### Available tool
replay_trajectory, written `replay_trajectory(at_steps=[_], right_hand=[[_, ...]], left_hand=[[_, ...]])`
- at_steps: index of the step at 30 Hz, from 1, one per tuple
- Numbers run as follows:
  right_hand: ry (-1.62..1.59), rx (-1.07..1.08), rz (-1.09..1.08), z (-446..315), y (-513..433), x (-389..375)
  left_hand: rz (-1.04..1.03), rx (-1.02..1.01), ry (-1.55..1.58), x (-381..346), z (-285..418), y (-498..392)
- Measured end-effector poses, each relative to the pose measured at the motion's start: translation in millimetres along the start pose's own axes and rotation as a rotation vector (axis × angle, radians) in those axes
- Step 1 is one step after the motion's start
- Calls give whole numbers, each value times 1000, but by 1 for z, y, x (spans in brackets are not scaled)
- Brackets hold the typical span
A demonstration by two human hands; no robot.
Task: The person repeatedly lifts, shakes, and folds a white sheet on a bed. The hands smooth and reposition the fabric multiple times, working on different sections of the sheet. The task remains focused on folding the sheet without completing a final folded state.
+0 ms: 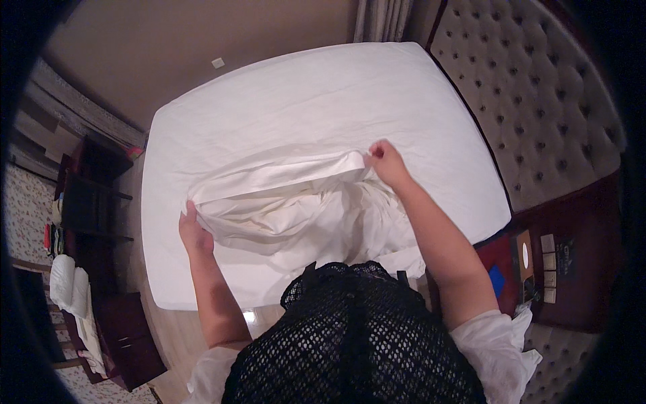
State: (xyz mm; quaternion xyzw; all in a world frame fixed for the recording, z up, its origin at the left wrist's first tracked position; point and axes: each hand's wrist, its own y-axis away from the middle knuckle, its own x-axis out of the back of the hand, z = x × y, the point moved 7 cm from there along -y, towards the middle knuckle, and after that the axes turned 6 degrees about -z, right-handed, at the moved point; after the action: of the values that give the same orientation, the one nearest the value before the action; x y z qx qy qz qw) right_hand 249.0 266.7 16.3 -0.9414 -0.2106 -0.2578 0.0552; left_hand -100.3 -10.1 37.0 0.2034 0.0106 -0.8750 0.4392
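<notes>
A white bed cover (282, 212), perhaps a duvet cover or sheet, lies bunched on the near side of the bed. My left hand (196, 230) grips one end of its folded edge, thumb on top. At the other end, my right hand (384, 160) pinches the edge between thumb and fingers. Between both hands the edge runs as a stretched band, and loose folds hang below it toward my body. Under it all is a mattress (303, 106) dressed in white.
A tufted grey headboard (509, 101) rises on the right. Near it, a dark red bedside surface (585, 272) holds a box and wall switches above. Rolled white bedding (68, 283) rests at the left by a dark wooden cabinet (126, 338). A curtain (381, 20) hangs at the back.
</notes>
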Motion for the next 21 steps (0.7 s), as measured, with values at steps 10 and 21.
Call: replay_trajectory(at_steps=[10,21], right_hand=[[451,-155,-389,36,72,-113],[-196,-361,-192,100,93,-70]], left_hand=[[-322,-81,346,-49,74,71],[253,-287,304,59,121,70]])
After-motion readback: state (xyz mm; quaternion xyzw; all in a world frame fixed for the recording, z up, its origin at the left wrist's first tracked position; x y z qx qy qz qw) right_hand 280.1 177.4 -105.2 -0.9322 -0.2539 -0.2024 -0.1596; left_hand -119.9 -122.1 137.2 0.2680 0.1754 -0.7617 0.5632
